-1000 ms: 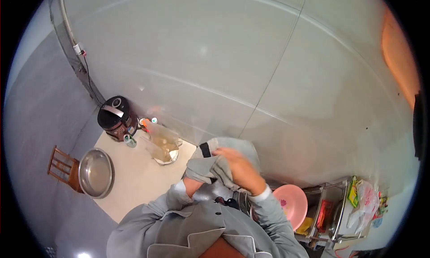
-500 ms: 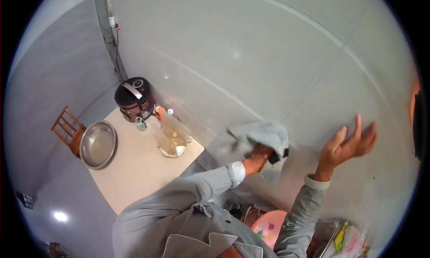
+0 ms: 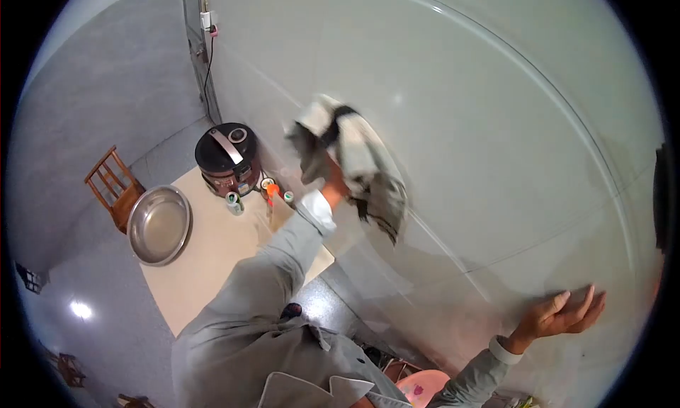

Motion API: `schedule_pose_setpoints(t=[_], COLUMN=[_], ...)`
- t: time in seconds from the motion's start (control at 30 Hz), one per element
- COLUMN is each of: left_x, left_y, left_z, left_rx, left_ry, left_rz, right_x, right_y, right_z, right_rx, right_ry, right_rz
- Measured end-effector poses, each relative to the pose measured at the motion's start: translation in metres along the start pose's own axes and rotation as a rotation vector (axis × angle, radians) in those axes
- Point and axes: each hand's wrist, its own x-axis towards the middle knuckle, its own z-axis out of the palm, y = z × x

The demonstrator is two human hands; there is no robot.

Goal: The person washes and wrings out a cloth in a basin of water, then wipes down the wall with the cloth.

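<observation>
In the head view, the left hand (image 3: 334, 185) has a bunched gray-and-white towel (image 3: 360, 149) gripped up by the glossy wall (image 3: 496, 139), can't really tell if they're touching. Right hand (image 3: 563, 314) is just open, fingers loosely spread. Rice cooker (image 3: 228, 153) and metal basin (image 3: 159, 225) are on the table (image 3: 205, 266).

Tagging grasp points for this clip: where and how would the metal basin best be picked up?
Probably by the rim of the metal basin, coming from above, with one hand on each side. It sits open side up, its raised rim running all round, and no handle shows. Its outer side seems to overhang the table, which should leave room for fingers underneath.
</observation>
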Motion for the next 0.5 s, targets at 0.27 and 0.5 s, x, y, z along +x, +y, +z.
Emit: schedule_pose_setpoints(t=[0.27, 0.5], left_x=[-0.019, -0.099], left_y=[-0.015, -0.023], left_z=[-0.004, 0.040], left_rx=[0.985, 1.024], left_ry=[0.223, -0.319], left_rz=[0.273, 0.505], right_x=[0.000, -0.001], right_y=[-0.004, 0.002], right_z=[0.003, 0.002], right_rx=[0.012, -0.042], right_ry=[0.032, 0.000], right_rz=[0.017, -0.029])
